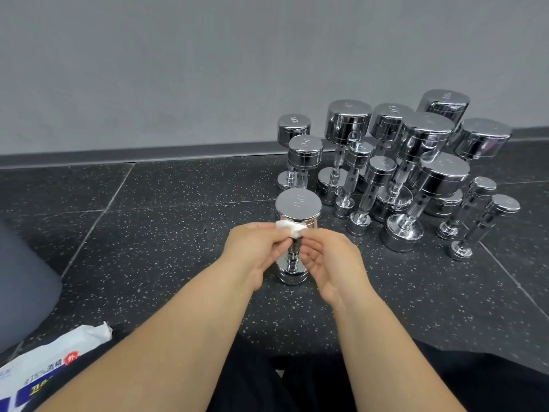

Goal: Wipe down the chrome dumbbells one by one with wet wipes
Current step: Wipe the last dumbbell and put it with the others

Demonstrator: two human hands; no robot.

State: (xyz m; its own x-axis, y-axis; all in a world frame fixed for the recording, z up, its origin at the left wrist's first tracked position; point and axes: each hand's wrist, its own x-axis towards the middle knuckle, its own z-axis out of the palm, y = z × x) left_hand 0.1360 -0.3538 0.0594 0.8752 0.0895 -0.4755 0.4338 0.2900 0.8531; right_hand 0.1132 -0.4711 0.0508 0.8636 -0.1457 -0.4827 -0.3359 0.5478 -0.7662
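Observation:
One chrome dumbbell (298, 208) stands upright on the speckled black floor just in front of me. My left hand (252, 252) pinches a crumpled white wet wipe (290, 227) against the underside of its top head. Curled fingers of my right hand (329, 258) close round the knurled handle from the right. The handle is mostly hidden between my hands. Behind and to the right stands a cluster of several chrome dumbbells (413, 162) of mixed sizes, all on end.
A pack of wet wipes (44, 364) lies at the lower left with a wipe sticking out of its top. A grey rounded object (20, 281) sits at the left edge. A grey wall (208, 69) with a skirting runs behind the dumbbells.

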